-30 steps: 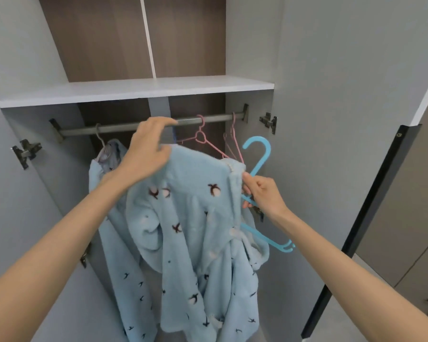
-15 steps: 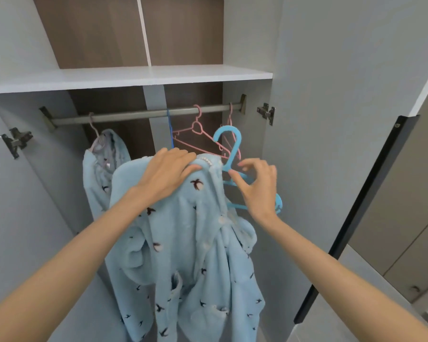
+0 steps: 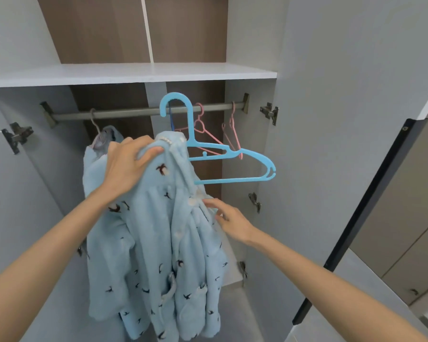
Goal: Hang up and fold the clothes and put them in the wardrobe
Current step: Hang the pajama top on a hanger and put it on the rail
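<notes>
A soft, floppy blue fleece robe (image 3: 156, 243) hangs half-threaded on a blue hanger (image 3: 223, 154) in front of the wardrobe rail (image 3: 143, 111); it looks light but bulky, best held at the collar. The left hand (image 3: 129, 166) is closed around the collar bunch. The right hand (image 3: 230, 219), fingers loosely open, touches the robe's right edge.

Bright, even light all round – soft, with no glare. Under the shelf (image 3: 134, 74) the recess falls dim (the brown back panel darkest). Beside it the door edges bow from the wide lens – the right hand (image 3: 229, 219) slightly blurred.
</notes>
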A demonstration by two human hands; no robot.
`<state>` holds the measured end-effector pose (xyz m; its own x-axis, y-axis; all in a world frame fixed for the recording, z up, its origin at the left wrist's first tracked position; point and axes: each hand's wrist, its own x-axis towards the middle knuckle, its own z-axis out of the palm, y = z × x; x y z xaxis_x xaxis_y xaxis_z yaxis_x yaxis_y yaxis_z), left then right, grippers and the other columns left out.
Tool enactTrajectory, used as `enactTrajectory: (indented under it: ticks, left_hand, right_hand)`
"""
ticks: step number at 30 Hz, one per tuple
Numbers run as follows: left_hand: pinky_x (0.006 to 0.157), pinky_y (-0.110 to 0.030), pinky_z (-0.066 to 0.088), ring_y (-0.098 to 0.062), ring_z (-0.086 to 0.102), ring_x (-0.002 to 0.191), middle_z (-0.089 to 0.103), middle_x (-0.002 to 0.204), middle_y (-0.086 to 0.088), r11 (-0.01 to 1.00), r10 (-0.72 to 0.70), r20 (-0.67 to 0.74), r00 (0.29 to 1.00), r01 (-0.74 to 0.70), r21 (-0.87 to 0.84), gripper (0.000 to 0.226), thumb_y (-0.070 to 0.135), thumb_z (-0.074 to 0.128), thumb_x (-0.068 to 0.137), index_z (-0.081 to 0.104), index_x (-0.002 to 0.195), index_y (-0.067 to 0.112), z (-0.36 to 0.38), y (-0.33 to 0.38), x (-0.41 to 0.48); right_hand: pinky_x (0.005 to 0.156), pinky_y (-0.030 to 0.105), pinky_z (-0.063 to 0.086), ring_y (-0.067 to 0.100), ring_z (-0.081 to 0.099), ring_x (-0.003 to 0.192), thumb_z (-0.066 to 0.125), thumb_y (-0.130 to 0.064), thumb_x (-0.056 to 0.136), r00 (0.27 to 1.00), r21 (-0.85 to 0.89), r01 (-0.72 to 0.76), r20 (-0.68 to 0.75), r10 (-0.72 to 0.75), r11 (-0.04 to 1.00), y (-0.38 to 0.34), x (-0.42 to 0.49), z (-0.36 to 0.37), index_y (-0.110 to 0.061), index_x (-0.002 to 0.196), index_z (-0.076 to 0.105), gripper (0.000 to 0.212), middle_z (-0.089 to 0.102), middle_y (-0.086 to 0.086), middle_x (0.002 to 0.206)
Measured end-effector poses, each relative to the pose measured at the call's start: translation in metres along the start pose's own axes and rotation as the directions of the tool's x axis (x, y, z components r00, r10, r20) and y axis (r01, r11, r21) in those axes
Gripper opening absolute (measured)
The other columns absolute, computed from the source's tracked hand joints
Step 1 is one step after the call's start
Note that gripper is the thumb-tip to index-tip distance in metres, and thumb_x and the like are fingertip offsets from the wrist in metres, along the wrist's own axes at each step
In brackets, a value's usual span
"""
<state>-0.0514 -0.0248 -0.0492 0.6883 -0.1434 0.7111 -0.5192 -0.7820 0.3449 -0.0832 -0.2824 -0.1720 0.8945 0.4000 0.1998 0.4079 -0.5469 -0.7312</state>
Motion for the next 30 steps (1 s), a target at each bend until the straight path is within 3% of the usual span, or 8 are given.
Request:
enactTrajectory:
  ticks: [4,6,9,12,14,21,24,30]
  left_hand:
    - [0.078,-0.025,0.016,-0.013,0.046,0.086,0.058,0.084,0.012,0.998,-0.057,-0.049,0.997,0.057,-0.015,0.021,0.046,0.047,0.094,0.058,0.087,0.03,-0.013,-0.007,-0.001]
    - [0.08,-0.024,0.015,-0.011,0.046,0.089,0.057,0.085,0.015,0.996,-0.083,-0.054,0.995,0.082,-0.03,0.017,0.042,0.049,0.097,0.058,0.088,0.03,-0.018,-0.014,-0.003]
    - [0.082,-0.025,0.015,-0.011,0.045,0.09,0.057,0.086,0.015,0.994,-0.112,-0.07,0.991,0.111,-0.023,0.016,0.041,0.049,0.097,0.058,0.088,0.031,-0.025,-0.022,-0.006]
    - [0.086,-0.028,0.017,-0.012,0.044,0.09,0.058,0.087,0.013,0.991,-0.131,-0.047,0.99,0.131,0.002,0.015,0.041,0.05,0.097,0.059,0.089,0.033,-0.029,-0.031,-0.011]
    - [0.087,-0.031,0.019,-0.016,0.045,0.09,0.059,0.087,0.011,0.991,-0.127,0.001,0.992,0.127,0.039,0.016,0.042,0.05,0.096,0.061,0.09,0.033,-0.029,-0.039,-0.016]
    - [0.078,-0.031,0.023,-0.014,0.046,0.072,0.059,0.075,0.013,0.995,0.016,0.099,0.995,-0.025,0.097,0.023,0.041,0.051,0.093,0.068,0.091,0.024,-0.018,-0.055,-0.035]
    - [0.069,-0.032,0.028,-0.007,0.041,0.061,0.05,0.064,0.013,0.982,0.086,0.102,0.991,-0.102,0.161,0.022,0.04,0.049,0.094,0.054,0.077,0.028,-0.014,-0.052,-0.036]
    - [0.052,-0.017,0.026,-0.004,0.042,0.06,0.051,0.066,0.011,0.976,0.031,0.052,0.998,-0.041,0.214,0.025,0.038,0.047,0.099,0.05,0.076,0.026,-0.011,-0.049,-0.042]
  right_hand:
    - [0.071,0.023,0.039,0.01,0.046,0.071,0.055,0.002,0.086,0.989,0.075,-0.082,0.128,0.072,0.994,-0.008,0.019,0.018,-0.016,0.127,0.052,0.045,0.057,0.002,0.113]
    - [0.072,0.023,0.041,0.005,0.049,0.075,0.067,-0.008,0.083,0.954,-0.01,-0.102,0.281,0.101,0.995,-0.006,0.018,0.022,-0.013,0.119,0.054,0.039,0.056,-0.003,0.102]
    - [0.083,0.028,0.048,0.019,0.06,0.101,0.07,-0.019,0.081,0.882,-0.302,-0.042,0.437,0.177,0.953,0.001,0.013,0.024,-0.022,0.126,0.052,0.048,0.061,-0.003,0.117]
    - [0.086,0.037,0.051,0.025,0.06,0.108,0.06,-0.029,0.087,0.909,-0.571,-0.056,0.311,0.279,0.819,0.009,0.013,0.01,-0.033,0.131,0.049,0.045,0.06,0.001,0.127]
    - [0.09,0.041,0.049,0.029,0.056,0.117,0.053,-0.022,0.09,0.935,-0.663,-0.113,0.18,0.304,0.74,0.014,0.015,-0.009,-0.03,0.129,0.049,0.04,0.056,0.003,0.132]
    - [0.081,0.04,0.049,0.034,0.05,0.11,0.045,0.003,0.087,0.971,-0.75,-0.219,-0.105,0.215,0.624,0.012,0.015,-0.055,-0.007,0.127,0.046,0.041,0.043,0.011,0.129]
    - [0.074,0.038,0.046,0.033,0.046,0.109,0.043,0.005,0.086,0.968,-0.759,-0.248,-0.176,0.177,0.602,0.005,0.016,-0.064,-0.007,0.127,0.044,0.042,0.041,0.011,0.129]
    - [0.066,0.035,0.045,0.029,0.044,0.108,0.047,0.008,0.084,0.968,-0.782,-0.248,-0.219,0.121,0.572,-0.002,0.016,-0.082,-0.011,0.126,0.046,0.047,0.042,0.007,0.129]
